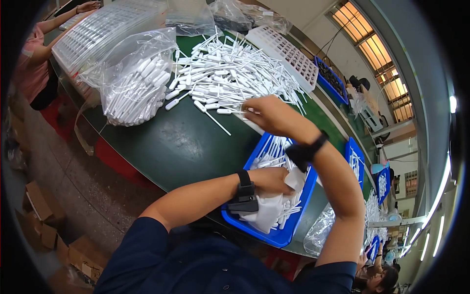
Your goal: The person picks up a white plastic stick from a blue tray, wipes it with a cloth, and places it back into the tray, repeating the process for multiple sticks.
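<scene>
On the green tabletop (176, 152), a dropper pile (240, 68) is lying beyond a blue tray (278, 238). I am positioning the left hand (275, 180) against white sheeting (268, 210) inside the tray, the right hand (268, 113) at a white dropper (224, 111); I cannot tell either grip.

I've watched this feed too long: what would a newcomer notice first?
First, the large loose heap of white pipettes spread over the far part of the green table. Next, the clear bag packed with more of them, just left of the heap, and the bright blue tray nearer the body, with the left hand over it.
</scene>
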Demonstrator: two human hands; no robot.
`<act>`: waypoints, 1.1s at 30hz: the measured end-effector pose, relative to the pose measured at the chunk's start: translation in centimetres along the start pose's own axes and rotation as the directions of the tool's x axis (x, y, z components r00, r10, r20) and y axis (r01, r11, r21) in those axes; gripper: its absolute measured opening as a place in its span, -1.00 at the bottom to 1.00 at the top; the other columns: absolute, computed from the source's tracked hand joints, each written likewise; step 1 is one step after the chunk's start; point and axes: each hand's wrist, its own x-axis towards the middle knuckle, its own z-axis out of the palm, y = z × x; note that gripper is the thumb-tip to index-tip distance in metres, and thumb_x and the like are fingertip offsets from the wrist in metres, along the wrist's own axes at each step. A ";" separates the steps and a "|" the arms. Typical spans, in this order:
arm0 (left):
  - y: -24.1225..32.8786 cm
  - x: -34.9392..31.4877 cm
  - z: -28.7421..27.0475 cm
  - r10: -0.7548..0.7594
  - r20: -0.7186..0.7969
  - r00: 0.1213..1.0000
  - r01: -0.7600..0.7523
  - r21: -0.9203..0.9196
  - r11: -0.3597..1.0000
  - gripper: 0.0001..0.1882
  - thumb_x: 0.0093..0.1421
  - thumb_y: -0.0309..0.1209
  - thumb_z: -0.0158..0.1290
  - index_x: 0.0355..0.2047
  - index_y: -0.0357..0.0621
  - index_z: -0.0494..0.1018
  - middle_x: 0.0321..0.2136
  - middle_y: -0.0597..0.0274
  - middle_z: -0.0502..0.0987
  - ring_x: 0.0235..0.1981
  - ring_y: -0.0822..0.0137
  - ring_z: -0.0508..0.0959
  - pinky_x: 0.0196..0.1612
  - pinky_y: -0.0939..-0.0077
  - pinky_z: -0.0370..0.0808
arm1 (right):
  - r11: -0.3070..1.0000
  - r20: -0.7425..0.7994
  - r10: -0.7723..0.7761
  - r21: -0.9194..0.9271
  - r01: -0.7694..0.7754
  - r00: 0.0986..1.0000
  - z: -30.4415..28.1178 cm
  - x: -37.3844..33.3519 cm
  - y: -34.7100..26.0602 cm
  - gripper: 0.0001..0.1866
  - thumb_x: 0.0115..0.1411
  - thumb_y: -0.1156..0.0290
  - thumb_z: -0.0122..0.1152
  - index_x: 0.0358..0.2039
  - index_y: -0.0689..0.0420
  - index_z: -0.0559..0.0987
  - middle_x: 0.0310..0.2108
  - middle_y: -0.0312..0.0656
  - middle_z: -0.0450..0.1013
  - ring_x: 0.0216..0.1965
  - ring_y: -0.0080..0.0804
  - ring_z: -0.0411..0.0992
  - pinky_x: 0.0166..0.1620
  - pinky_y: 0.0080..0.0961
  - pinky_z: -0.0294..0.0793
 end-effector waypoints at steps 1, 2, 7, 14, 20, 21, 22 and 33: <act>-0.1 -0.2 -0.1 -0.001 -0.004 1.000 0.001 -0.004 1.000 -0.71 0.16 -0.37 0.15 -0.14 -0.26 0.50 -0.17 0.08 0.57 -0.15 0.32 0.52 -0.07 0.44 0.44 | 0.993 0.025 -0.083 -0.078 0.085 0.996 1.5 2.7 -0.3 -0.83 0.17 0.41 0.13 -0.26 0.21 0.53 -0.44 0.07 0.50 -0.35 0.02 0.49 -0.27 -0.22 0.46; 0.0 -0.1 0.0 0.141 -0.086 0.986 -0.140 0.013 0.990 -0.71 0.16 -0.39 0.13 -0.14 -0.27 0.50 -0.15 0.03 0.57 -0.12 0.26 0.52 -0.04 0.41 0.42 | 0.975 0.055 -0.152 -0.157 0.159 0.987 3.0 4.8 -0.4 -0.85 0.17 0.45 0.10 -0.26 0.20 0.53 -0.49 0.08 0.47 -0.35 0.01 0.49 -0.28 -0.18 0.46; -3.9 5.8 -0.3 0.281 -0.172 0.944 -0.162 0.499 0.851 -0.51 0.24 -0.38 0.04 0.16 -0.23 0.32 0.20 -0.04 0.32 0.23 0.15 0.27 0.24 0.36 0.20 | 0.901 0.029 -0.337 -0.279 0.332 0.941 9.0 11.3 -1.1 -0.89 0.17 0.49 -0.02 -0.33 0.22 0.45 -0.56 0.12 0.44 -0.50 0.12 0.46 -0.41 -0.09 0.46; -0.8 1.7 -2.4 0.209 -0.250 0.945 -0.097 0.398 0.912 -0.55 0.25 -0.34 0.06 0.12 -0.24 0.36 0.09 0.07 0.42 0.09 0.27 0.39 0.13 0.43 0.31 | 0.983 -0.175 -0.175 -0.083 0.163 0.969 7.4 9.4 -2.1 -0.79 0.10 0.52 0.02 -0.25 0.24 0.53 -0.57 0.12 0.43 -0.43 0.10 0.48 -0.35 -0.14 0.49; 1.0 1.1 -1.8 0.030 -0.062 0.998 -0.023 0.106 0.994 -0.64 0.27 -0.30 0.10 0.00 -0.23 0.46 -0.12 0.23 0.56 -0.12 0.41 0.53 -0.04 0.51 0.46 | 0.938 -0.565 0.207 0.347 0.002 0.799 -1.2 -1.2 -3.2 -0.74 0.10 0.43 0.27 -0.20 0.25 0.56 -0.51 -0.16 0.53 -0.44 -0.43 0.50 -0.32 -0.49 0.49; 0.5 0.9 -1.4 0.085 -0.148 0.985 -0.084 0.009 0.996 -0.70 0.27 -0.30 0.08 -0.07 -0.22 0.50 -0.18 0.23 0.58 -0.20 0.38 0.54 -0.09 0.48 0.48 | 0.906 -0.585 0.327 0.419 -0.069 0.742 -2.4 -3.6 -3.1 -0.75 0.12 0.41 0.29 -0.23 0.27 0.56 -0.52 -0.23 0.52 -0.46 -0.55 0.47 -0.33 -0.58 0.47; -0.5 0.4 -0.9 0.123 -0.239 0.963 -0.148 -0.089 0.985 -0.74 0.27 -0.31 0.05 -0.14 -0.21 0.53 -0.25 0.23 0.60 -0.27 0.34 0.56 -0.14 0.45 0.49 | 0.831 -0.601 0.443 0.554 -0.052 0.665 -2.6 -5.7 -2.6 -0.79 0.14 0.42 0.28 -0.27 0.27 0.54 -0.53 -0.27 0.49 -0.47 -0.58 0.44 -0.35 -0.63 0.43; 4.0 -1.3 -1.1 0.006 -0.392 0.920 -0.388 -0.909 0.155 -0.67 0.31 -0.33 -0.09 0.00 -0.26 0.39 -0.23 0.16 0.59 -0.23 0.22 0.60 -0.11 0.34 0.53 | 0.132 -0.319 0.874 0.881 0.454 0.367 8.0 -20.2 -1.0 -0.85 0.24 0.43 0.19 -0.44 0.18 0.49 -0.51 -0.25 0.47 -0.48 -0.53 0.44 -0.38 -0.62 0.44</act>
